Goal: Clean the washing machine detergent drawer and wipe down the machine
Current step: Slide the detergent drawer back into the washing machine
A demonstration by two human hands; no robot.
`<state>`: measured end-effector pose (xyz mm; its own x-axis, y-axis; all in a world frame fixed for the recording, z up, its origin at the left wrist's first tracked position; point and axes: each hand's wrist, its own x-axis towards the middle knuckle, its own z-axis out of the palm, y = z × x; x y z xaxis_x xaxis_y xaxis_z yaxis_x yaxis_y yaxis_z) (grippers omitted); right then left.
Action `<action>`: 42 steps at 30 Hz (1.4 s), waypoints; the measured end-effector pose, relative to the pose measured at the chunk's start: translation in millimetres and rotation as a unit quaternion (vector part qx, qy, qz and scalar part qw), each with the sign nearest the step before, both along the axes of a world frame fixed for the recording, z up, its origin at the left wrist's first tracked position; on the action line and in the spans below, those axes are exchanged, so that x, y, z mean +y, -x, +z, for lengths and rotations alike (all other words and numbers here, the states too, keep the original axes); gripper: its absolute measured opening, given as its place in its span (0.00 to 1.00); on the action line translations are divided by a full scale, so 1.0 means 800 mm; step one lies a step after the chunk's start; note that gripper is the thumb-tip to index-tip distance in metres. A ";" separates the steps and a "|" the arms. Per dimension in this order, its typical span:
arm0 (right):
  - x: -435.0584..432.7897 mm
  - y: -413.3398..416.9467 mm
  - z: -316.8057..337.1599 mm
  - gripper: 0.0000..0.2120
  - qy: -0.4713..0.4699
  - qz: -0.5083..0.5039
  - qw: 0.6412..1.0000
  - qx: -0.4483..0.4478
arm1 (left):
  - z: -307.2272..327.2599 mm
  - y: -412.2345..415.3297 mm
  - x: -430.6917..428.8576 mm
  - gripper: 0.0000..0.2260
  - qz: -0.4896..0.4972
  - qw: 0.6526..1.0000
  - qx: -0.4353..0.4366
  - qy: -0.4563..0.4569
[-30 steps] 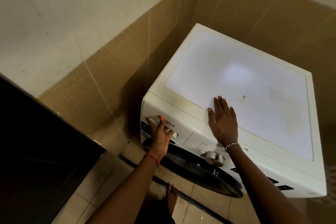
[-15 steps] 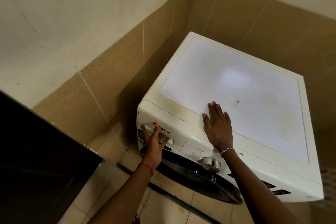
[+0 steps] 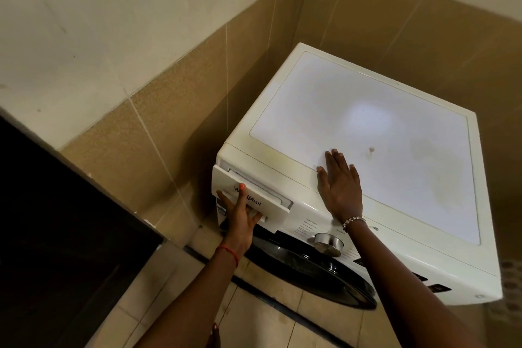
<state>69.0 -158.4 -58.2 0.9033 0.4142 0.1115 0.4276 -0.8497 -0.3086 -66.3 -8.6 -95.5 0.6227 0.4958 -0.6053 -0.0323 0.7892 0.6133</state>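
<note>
Drawer step in hand: detergent drawer (image 3: 271,206) sits at the 9 o'clock end of the washing machine (image 3: 367,79) front panel, front plate standing a little proud of the slot, with a strip of white inner tray showing along its top edge. Left hand (image 3: 240,220) grips the plate, thumb laid up over the printed brand name, the other fingers curled under into the handle recess. Right hand (image 3: 340,189) at 2 o'clock from the drawer, flat on the front edge of the machine top, fingers straight and close together, holding nothing; looks like bracing. Bracelet (image 3: 353,220) on that wrist, red thread (image 3: 227,251) on the left one. Silver dial (image 3: 327,243) at 4 o'clock from the drawer, dark round door (image 3: 310,271) below it. Small brown spot (image 3: 371,149) at 1 o'clock from the right hand, faint yellowish staining further toward 3 o'clock on the lid. Dark cabinet (image 3: 56,234) at 8 o'clock of view, tan tiled wall (image 3: 169,107) behind. No cloth or cleaner in view. Judgement: task barely begun, no cleaning or wiping done yet. Next move calls for a straight pull toward 7 o'clock while the right hand steadies the body, likely a release catch inside to free the drawer fully; catch not visible. Yanking risks slopping residue onto the floor.
</note>
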 end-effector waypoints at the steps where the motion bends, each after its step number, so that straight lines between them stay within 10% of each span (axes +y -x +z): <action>1: 0.000 0.001 0.001 0.29 0.002 0.001 1.000 0.000 | -0.001 0.008 -0.001 0.35 0.003 1.000 0.000 -0.001; 17: 0.001 0.005 0.003 0.31 0.050 0.016 0.998 -0.018 | 0.001 0.154 -0.013 0.29 0.008 0.999 0.005 -0.037; 42: 0.002 0.005 0.002 0.31 0.027 0.007 1.000 -0.002 | -0.008 0.051 -0.001 0.24 -0.022 0.997 -0.042 0.056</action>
<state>65.3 -156.9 -56.5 0.8971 0.4322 0.0919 0.4406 -0.8588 -0.2616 -107.2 -9.0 -101.6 0.6929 0.3987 -0.6008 -0.0429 0.8545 0.5176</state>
